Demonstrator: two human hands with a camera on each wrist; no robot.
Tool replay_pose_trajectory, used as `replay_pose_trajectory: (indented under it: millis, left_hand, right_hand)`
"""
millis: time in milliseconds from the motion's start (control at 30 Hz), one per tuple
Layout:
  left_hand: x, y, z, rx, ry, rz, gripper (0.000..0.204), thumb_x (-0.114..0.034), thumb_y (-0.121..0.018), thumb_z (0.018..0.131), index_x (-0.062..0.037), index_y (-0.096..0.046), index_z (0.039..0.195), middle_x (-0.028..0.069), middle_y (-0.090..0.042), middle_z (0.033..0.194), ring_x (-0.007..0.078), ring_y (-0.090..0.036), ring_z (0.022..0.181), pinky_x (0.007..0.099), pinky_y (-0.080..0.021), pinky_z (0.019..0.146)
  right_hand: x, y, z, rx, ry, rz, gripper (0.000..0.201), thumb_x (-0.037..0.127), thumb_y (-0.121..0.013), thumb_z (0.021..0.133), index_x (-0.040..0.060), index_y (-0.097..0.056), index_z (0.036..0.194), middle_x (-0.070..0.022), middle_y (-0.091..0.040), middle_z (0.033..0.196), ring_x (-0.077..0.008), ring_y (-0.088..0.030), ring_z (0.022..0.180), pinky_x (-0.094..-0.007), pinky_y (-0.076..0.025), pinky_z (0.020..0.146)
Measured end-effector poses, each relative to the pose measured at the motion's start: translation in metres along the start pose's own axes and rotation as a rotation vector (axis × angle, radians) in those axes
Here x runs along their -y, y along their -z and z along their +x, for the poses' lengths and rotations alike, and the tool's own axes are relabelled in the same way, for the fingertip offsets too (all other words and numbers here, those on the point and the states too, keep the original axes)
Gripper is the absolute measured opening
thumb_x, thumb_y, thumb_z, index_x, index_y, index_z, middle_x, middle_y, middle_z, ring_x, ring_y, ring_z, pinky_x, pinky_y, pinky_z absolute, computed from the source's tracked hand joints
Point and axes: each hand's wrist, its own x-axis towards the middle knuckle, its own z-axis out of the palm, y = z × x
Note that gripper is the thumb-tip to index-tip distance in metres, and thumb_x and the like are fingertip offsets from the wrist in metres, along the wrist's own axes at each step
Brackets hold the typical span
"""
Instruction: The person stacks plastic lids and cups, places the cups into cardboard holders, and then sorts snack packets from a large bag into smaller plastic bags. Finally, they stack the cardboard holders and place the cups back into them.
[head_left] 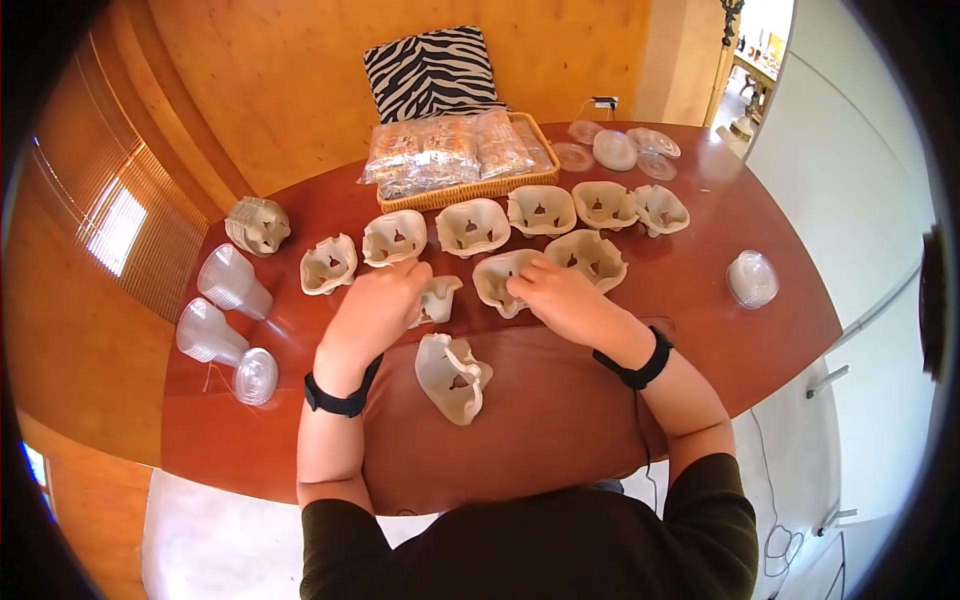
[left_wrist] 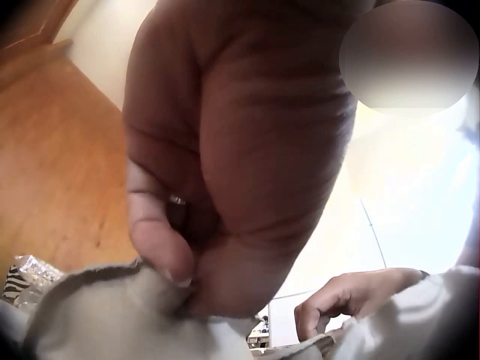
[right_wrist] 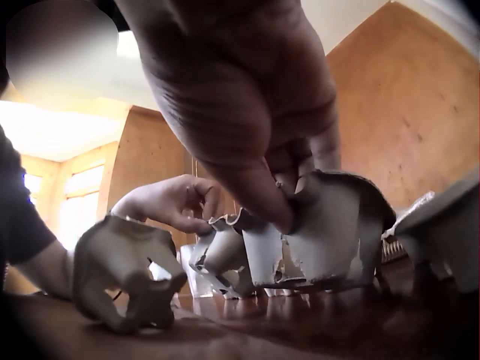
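My left hand point(head_left: 378, 302) pinches the rim of a small molded-pulp cup holder point(head_left: 440, 298) near the middle of the table. The left wrist view shows thumb and finger on the rim of the grey pulp point(left_wrist: 97, 315). To its right, my right hand point(head_left: 572, 300) grips the rim of another pulp cup holder point(head_left: 490, 284), which stands upright; in the right wrist view my thumb lies against its wall point(right_wrist: 322, 236). A further cup holder point(head_left: 440, 375) lies tilted nearer my body, between my forearms. Another cup holder point(head_left: 610, 262) stands just beyond my right hand.
Several pulp cup holders point(head_left: 472, 227) form a row behind my hands. A wicker basket point(head_left: 470, 192) of wrapped packets stands at the back. Stacked clear cups point(head_left: 230, 280) and nested cup holders point(head_left: 258, 226) are at left; clear lids point(head_left: 752, 279) sit at right, others at back right.
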Motion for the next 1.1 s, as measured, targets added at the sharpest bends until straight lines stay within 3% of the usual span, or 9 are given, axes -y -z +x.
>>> replay_pose_trajectory:
  millis: [200,300,400,533,633,733,833,967,1100]
  left_hand:
    - [0.002,-0.016,-0.001,-0.003,-0.052,-0.067,0.008,-0.001,-0.055,0.076,-0.0022,-0.049,0.081,0.0141,-0.053,0.077,0.0354,-0.057,0.071,0.0434,-0.046,0.059]
    - [0.003,-0.018,-0.001,0.048,-0.06,-0.168,0.012,-0.003,-0.06,0.074,-0.003,-0.05,0.08,0.0132,-0.054,0.079,0.0355,-0.057,0.073,0.044,-0.046,0.061]
    - [0.007,-0.023,-0.002,0.119,-0.051,-0.246,0.018,-0.005,-0.067,0.07,-0.0037,-0.051,0.078,0.0124,-0.056,0.08,0.0352,-0.057,0.076,0.0439,-0.046,0.063]
    - [0.015,-0.03,-0.007,0.169,-0.029,-0.265,0.021,-0.006,-0.071,0.067,-0.0041,-0.053,0.078,0.0122,-0.058,0.081,0.0341,-0.058,0.076,0.0423,-0.045,0.063]
    - [0.017,-0.028,-0.008,0.254,0.02,-0.27,0.018,-0.007,-0.07,0.069,-0.0036,-0.055,0.079,0.0124,-0.06,0.082,0.0333,-0.059,0.078,0.0407,-0.046,0.064]
    - [0.015,-0.02,-0.005,0.283,0.021,-0.329,0.015,-0.007,-0.069,0.072,-0.0028,-0.057,0.081,0.0137,-0.061,0.083,0.0326,-0.059,0.079,0.0402,-0.046,0.066]
    - [0.007,-0.004,-0.005,0.178,0.038,-0.309,0.012,-0.006,-0.066,0.074,-0.002,-0.058,0.083,0.0144,-0.061,0.083,0.0318,-0.06,0.079,0.0388,-0.047,0.067]
    - [0.0,-0.003,-0.002,0.147,0.044,-0.338,0.021,-0.014,-0.07,0.076,-0.0019,-0.059,0.089,0.0149,-0.062,0.089,0.0335,-0.059,0.085,0.0411,-0.047,0.072]
    - [-0.028,-0.014,0.02,0.128,-0.164,-0.267,0.025,-0.018,-0.071,0.077,-0.002,-0.059,0.093,0.0143,-0.061,0.09,0.0335,-0.059,0.088,0.0412,-0.047,0.076]
  right_hand:
    - [-0.003,-0.023,-0.006,0.02,-0.014,-0.123,0.017,0.001,-0.055,0.073,0.0027,-0.053,0.09,-0.0083,-0.051,0.083,-0.0269,-0.053,0.085,-0.0357,-0.048,0.069]
    - [0.017,0.003,0.001,0.009,-0.016,-0.075,0.023,0.003,-0.055,0.075,0.0031,-0.055,0.098,-0.01,-0.053,0.091,-0.0261,-0.053,0.087,-0.0356,-0.048,0.074]
    - [0.052,0.032,0.008,0.028,0.2,0.211,0.024,0.008,-0.055,0.078,0.005,-0.058,0.102,-0.0122,-0.054,0.104,-0.0271,-0.053,0.102,-0.0372,-0.045,0.086]
    - [0.079,0.019,0.001,0.039,0.397,0.052,0.028,0.013,-0.057,0.078,0.0047,-0.057,0.105,-0.0175,-0.05,0.124,-0.0287,-0.043,0.123,-0.0374,-0.042,0.094]
    - [0.078,0.013,0.005,0.034,0.392,-0.126,0.026,0.015,-0.058,0.077,0.0027,-0.059,0.1,-0.0172,-0.049,0.127,-0.0281,-0.043,0.122,-0.0376,-0.042,0.095]
    - [0.072,0.028,0.002,0.081,0.402,-0.056,0.019,0.017,-0.059,0.076,0.0011,-0.062,0.087,-0.0167,-0.05,0.127,-0.0283,-0.045,0.122,-0.0375,-0.042,0.094]
    - [0.054,0.057,-0.013,-0.07,0.188,-0.002,0.01,0.013,-0.062,0.074,0.0037,-0.061,0.077,-0.0148,-0.052,0.126,-0.0288,-0.048,0.118,-0.0399,-0.044,0.091]
    - [0.002,0.099,-0.053,-0.181,-0.159,-0.296,0.011,0.007,-0.058,0.073,0.0025,-0.066,0.08,-0.0151,-0.053,0.124,-0.0316,-0.046,0.119,-0.0401,-0.043,0.095]
    - [-0.046,0.109,-0.101,-0.11,-0.382,-0.396,0.019,-0.002,-0.062,0.065,0.003,-0.07,0.082,-0.0148,-0.052,0.124,-0.0332,-0.048,0.116,-0.0399,-0.043,0.096]
